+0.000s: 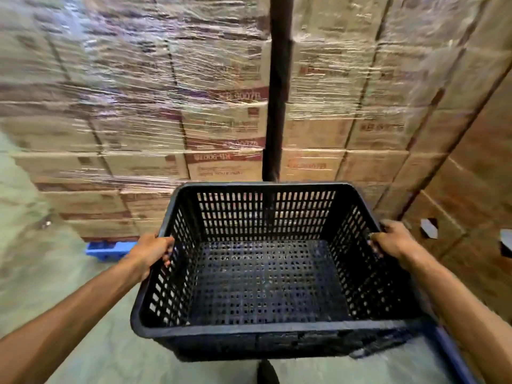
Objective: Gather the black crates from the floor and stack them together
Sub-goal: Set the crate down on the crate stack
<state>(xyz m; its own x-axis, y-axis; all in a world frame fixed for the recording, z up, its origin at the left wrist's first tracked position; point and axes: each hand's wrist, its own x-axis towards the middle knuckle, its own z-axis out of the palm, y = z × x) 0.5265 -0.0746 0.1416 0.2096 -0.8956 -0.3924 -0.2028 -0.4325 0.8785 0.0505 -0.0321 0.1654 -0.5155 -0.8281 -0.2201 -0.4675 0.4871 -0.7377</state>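
Two hands hold one black crate (266, 273) off the floor, seen from the head camera. The left hand (153, 252) is clenched over the crate's left rim, fingers curled inside the wall; the right hand (393, 241) is clenched over the right rim in the same way. Both forearms are bare and reach in from the lower corners. The crate is upright, open side up, with nothing in it; its walls and base are perforated with rows of small slots, and its near rim looks scuffed.

Floor (38, 273): smooth, pale grey-green, visible at lower left and beneath the crate. Nothing shows the crate touching it.

Background: stacked cardboard boxes (138, 106) fill the view from the floor to the top edge, bound in clear stretch film (210, 65) that glints in horizontal bands. Red print marks some boxes but is too blurred to read. A blue pallet (106, 249) shows under the left stack, just beside the left hand in the frame. A dark vertical post (277, 92) rises between the left stack and a second stack (346, 120) to its right, and the crate's far wall hides its foot. At right, another wall of brown boxes (476, 176) runs toward the camera, with torn patches in its face. A blue edge (454, 358) shows at lower right beneath the right forearm; what it belongs to cannot be told.
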